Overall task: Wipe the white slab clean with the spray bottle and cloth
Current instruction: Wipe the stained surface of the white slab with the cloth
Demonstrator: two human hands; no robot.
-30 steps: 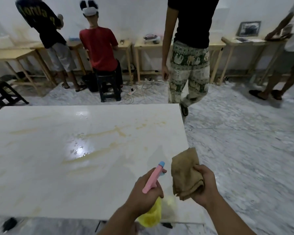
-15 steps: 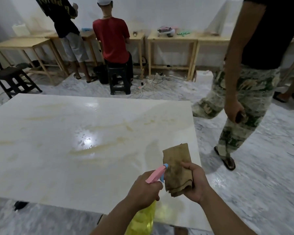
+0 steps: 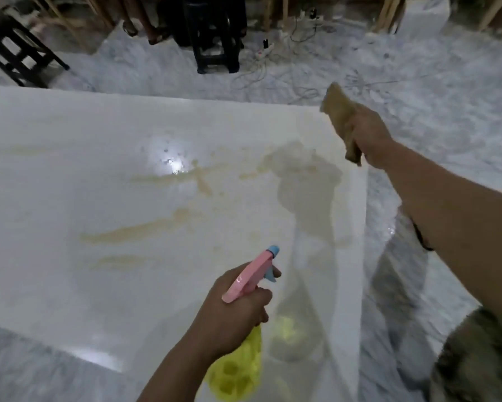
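Left hand (image 3: 229, 311) clamped on the spray bottle (image 3: 238, 343) near the slab's (image 3: 70, 271) near edge, nozzle aimed far-left at the brown streaks (image 3: 133, 232), right hand (image 3: 368, 134) fisted round the cloth (image 3: 338, 111) above the far-right corner, farther off, so probably spray first

— What carries it all?
— A white slab (image 3: 99, 256) on marbled grey floor (image 3: 417, 88).
— Anything on it?
— Yellowish-brown streaks (image 3: 133, 232) toward twelve o'clock, and possibly wet droplets under the glare (image 3: 168, 158).
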